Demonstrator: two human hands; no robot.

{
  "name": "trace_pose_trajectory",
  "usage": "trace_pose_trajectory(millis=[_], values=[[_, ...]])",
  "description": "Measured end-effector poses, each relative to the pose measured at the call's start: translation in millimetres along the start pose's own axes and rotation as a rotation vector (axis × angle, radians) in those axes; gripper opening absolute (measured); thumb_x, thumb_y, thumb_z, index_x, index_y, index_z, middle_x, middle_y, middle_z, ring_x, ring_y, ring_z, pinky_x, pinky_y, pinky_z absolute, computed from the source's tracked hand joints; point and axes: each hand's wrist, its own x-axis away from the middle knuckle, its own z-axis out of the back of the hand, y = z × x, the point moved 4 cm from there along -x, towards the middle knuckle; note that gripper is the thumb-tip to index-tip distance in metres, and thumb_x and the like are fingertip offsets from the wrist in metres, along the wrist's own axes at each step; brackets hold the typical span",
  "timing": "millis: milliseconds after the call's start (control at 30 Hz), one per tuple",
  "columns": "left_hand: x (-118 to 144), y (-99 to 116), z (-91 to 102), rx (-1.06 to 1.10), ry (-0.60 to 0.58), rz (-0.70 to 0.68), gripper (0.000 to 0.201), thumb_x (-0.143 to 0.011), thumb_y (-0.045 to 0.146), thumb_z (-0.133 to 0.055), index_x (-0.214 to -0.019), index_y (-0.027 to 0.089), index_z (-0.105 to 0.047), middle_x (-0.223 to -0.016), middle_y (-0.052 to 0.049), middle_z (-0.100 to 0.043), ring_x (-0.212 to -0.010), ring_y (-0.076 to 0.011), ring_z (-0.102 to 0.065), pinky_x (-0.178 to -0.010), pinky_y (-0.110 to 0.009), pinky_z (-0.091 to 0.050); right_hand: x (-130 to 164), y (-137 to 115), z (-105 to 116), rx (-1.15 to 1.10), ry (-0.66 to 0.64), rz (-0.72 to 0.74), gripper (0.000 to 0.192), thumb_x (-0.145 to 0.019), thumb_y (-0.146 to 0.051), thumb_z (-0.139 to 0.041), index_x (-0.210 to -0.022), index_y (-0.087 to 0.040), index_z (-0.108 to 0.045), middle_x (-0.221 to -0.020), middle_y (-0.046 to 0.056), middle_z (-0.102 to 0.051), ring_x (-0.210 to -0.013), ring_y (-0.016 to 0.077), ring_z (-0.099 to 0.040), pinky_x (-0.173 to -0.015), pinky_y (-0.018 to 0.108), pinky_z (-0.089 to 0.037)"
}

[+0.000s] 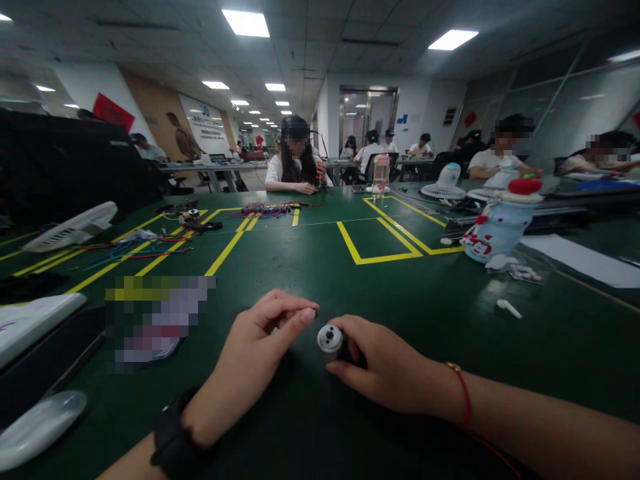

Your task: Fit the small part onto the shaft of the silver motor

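My right hand (pixel 387 367) holds a small dark cylinder with a silver round end (pixel 330 339), resting on the green table (pixel 400 300). The silver end faces left and toward me. My left hand (pixel 255 357) lies just left of it with thumb and forefinger pinched together close to the silver end; whether something tiny sits between the fingertips is too small to tell. A black watch is on my left wrist and a red string on my right wrist.
A blue and white bottle with a red cap (pixel 500 223) stands at the right, with a white earbud-like piece (pixel 509 308) and paper (pixel 585 260) near it. Coloured wires (pixel 270 210) and a white fan (pixel 70 227) lie to the left. People sit at the far side.
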Motion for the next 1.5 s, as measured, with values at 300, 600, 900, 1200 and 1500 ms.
trace_pose_trajectory(millis=[300,600,900,1200,1500], values=[[1,-29,-7.1,-0.266,-0.351,-0.065,0.013,-0.086,0.033,-0.064,-0.091,0.032,-0.077,-0.084,0.000,-0.061,-0.084,-0.0190,-0.056,-0.075,-0.030,-0.042,1,1,0,-0.010,-0.019,-0.035,0.030,-0.082,-0.025,-0.064,-0.110,-0.019,-0.055,-0.091,0.003,-0.058,-0.070,0.0141,-0.050,-0.063,0.027,-0.040],[-4,-31,0.0,-0.207,-0.377,0.018,0.022,-0.091,0.033,-0.055,-0.103,0.029,-0.072,-0.096,-0.002,-0.067,-0.090,-0.0204,-0.061,-0.081,-0.033,-0.045,1,2,1,-0.006,-0.032,-0.033,0.031,-0.083,-0.026,-0.063,-0.112,-0.019,-0.054,-0.093,0.003,-0.058,-0.071,0.0140,-0.050,-0.063,0.027,-0.040],[-17,-64,24.3,-0.291,-0.201,0.120,0.029,-0.091,0.043,-0.050,-0.100,0.025,-0.071,-0.104,-0.005,-0.067,-0.098,-0.0258,-0.061,-0.087,-0.039,-0.046,2,3,1,-0.031,-0.026,-0.041,0.035,-0.083,-0.027,-0.064,-0.116,-0.020,-0.054,-0.095,0.003,-0.059,-0.071,0.0139,-0.052,-0.063,0.027,-0.041],[-8,-41,11.2,-0.330,-0.406,0.011,0.029,-0.080,0.042,-0.069,-0.106,0.031,-0.068,-0.111,-0.001,-0.063,-0.102,-0.0246,-0.055,-0.090,-0.039,-0.041,3,4,0,-0.020,-0.031,-0.041,0.031,-0.083,-0.027,-0.063,-0.113,-0.021,-0.054,-0.092,0.002,-0.058,-0.071,0.0139,-0.051,-0.062,0.028,-0.041],[0,-19,-8.4,-0.122,-0.329,-0.067,0.012,-0.089,0.030,-0.062,-0.093,0.028,-0.073,-0.094,-0.001,-0.063,-0.090,-0.0187,-0.059,-0.081,-0.031,-0.043,1,5,-1,-0.013,-0.014,-0.020,0.031,-0.082,-0.025,-0.064,-0.111,-0.020,-0.054,-0.093,0.002,-0.057,-0.072,0.0142,-0.051,-0.064,0.028,-0.041]])
